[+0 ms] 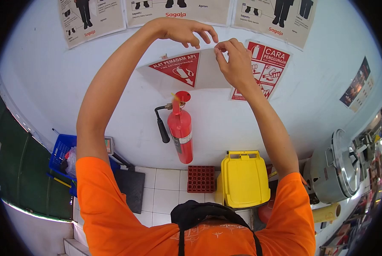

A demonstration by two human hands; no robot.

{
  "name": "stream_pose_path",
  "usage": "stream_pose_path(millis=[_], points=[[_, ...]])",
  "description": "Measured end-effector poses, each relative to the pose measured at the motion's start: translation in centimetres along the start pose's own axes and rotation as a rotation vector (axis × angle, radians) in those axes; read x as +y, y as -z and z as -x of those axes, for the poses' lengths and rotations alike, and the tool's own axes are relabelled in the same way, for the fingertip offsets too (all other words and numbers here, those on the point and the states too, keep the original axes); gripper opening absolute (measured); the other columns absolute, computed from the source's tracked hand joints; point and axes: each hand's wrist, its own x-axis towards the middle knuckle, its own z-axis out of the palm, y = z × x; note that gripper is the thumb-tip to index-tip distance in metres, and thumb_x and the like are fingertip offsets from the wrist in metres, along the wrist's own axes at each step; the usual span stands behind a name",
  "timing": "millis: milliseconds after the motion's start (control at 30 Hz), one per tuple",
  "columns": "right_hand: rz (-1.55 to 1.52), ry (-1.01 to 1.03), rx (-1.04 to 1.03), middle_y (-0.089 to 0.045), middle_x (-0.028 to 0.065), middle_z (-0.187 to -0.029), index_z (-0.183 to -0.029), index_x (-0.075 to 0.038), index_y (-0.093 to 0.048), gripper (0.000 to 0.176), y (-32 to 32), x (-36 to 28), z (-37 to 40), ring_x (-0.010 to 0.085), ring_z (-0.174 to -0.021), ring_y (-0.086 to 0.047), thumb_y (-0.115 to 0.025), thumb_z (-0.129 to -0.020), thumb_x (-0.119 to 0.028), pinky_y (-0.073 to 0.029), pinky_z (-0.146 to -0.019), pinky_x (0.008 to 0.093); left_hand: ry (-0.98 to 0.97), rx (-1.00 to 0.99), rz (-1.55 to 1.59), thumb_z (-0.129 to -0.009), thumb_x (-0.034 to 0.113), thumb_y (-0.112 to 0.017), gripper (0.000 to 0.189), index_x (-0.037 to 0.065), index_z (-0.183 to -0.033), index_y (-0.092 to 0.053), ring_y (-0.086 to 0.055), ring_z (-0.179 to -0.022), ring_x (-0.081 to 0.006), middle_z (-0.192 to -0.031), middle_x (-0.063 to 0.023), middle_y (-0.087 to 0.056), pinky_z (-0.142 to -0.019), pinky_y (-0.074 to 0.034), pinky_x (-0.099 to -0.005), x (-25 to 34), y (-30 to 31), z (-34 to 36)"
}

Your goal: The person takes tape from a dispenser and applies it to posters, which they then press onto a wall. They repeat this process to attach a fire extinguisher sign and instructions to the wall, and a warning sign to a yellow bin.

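Note:
Both arms are raised toward the white wall. My left hand [185, 33] hovers at the top of a fire extinguisher sign [174, 66], its fingers bent and apart with nothing visible between them. Close to its fingertips, my right hand [236, 60] has thumb and fingers drawn together at the sign's upper right; what they pinch, if anything, is too small to make out. The sign has a red triangle on its left face and a pale right face. Below it, a red fire extinguisher [181, 132] with a black horn hangs on the wall.
An instruction poster [271, 70] is right of the sign, with beige posters [178, 15] above. On the floor below are a yellow bin [245, 179], a dark red crate [200, 179] and a black platform scale [129, 190]. A blue basket [62, 149] stands left, a large metal cooker [327, 170] right.

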Motion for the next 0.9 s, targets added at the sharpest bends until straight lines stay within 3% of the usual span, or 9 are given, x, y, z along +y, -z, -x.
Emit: stream_pose_path(millis=[67, 200, 433, 567, 733, 900], points=[[0.001, -0.008, -0.002, -0.059, 0.0035, -0.095, -0.097, -0.009, -0.064, 0.012, 0.1, 0.0, 0.1, 0.0224, -0.091, -0.057, -0.064, -0.088, -0.017, -0.038, -0.083, 0.0431, -0.003, 0.049, 0.046, -0.083, 0.015, -0.054, 0.05, 0.022, -0.133, -0.052, -0.063, -0.104, -0.0208, -0.128, -0.0115, -0.059, -0.093, -0.049, -0.0367, 0.1, -0.1, 0.2], [0.019, 0.03, 0.018, -0.059, 0.003, -0.095, -0.097, -0.009, -0.064, 0.012, 0.2, 0.0, 0.8, 0.0221, -0.091, -0.056, -0.065, -0.087, -0.016, -0.037, -0.083, 0.0434, 0.085, 0.036, 0.158, -0.09, 0.032, -0.058, 0.043, 0.02, -0.131, -0.053, -0.063, -0.101, -0.0214, -0.11, -0.0107, -0.066, -0.089, -0.051, -0.0352, 0.0, -0.4, -0.1], [0.03, 0.066, 0.036, -0.057, 0.0032, -0.094, -0.097, -0.009, -0.064, 0.012, 0.3, -0.7, 1.1, 0.0218, -0.09, -0.055, -0.065, -0.087, -0.016, -0.037, -0.085, 0.0448, 0.222, -0.04, 0.076, -0.087, 0.051, -0.061, 0.06, 0.011, -0.13, -0.051, -0.066, -0.095, -0.023, -0.103, -0.0138, -0.065, -0.085, -0.052, -0.0346, 2.0, 0.1, -0.6], [0.038, 0.086, 0.044, -0.057, 0.0036, -0.094, -0.097, -0.009, -0.064, 0.012, 0.2, -0.9, 1.0, 0.0222, -0.09, -0.055, -0.065, -0.087, -0.016, -0.036, -0.086, 0.046, 0.265, -0.089, 0.031, -0.083, 0.048, -0.065, 0.062, 0.009, -0.129, -0.051, -0.068, -0.092, -0.0248, -0.104, -0.0155, -0.065, -0.083, -0.054, -0.0337, 2.7, 0.7, -1.4], [0.039, 0.102, 0.039, -0.057, 0.0042, -0.094, -0.096, -0.008, -0.064, 0.012, 0.3, -1.3, 1.2, 0.0227, -0.09, -0.054, -0.065, -0.086, -0.015, -0.036, -0.087, 0.0473, 0.32, -0.168, -0.03, -0.073, 0.024, -0.068, 0.062, 0.007, -0.13, -0.049, -0.071, -0.083, -0.026, -0.099, -0.0166, -0.068, -0.079, -0.058, -0.0329, 4.2, 1.1, -1.9], [0.05, 0.11, 0.048, -0.057, 0.0048, -0.094, -0.096, -0.008, -0.064, 0.012, 0.4, -1.6, 1.3, 0.023, -0.09, -0.054, -0.066, -0.086, -0.015, -0.036, -0.087, 0.0479, 0.294, -0.184, -0.06, -0.07, 0.015, -0.068, 0.063, 0.005, -0.129, -0.05, -0.071, -0.08, -0.0251, -0.094, -0.0152, -0.068, -0.075, -0.059, -0.0328, 5.0, 1.1, -2.4]])
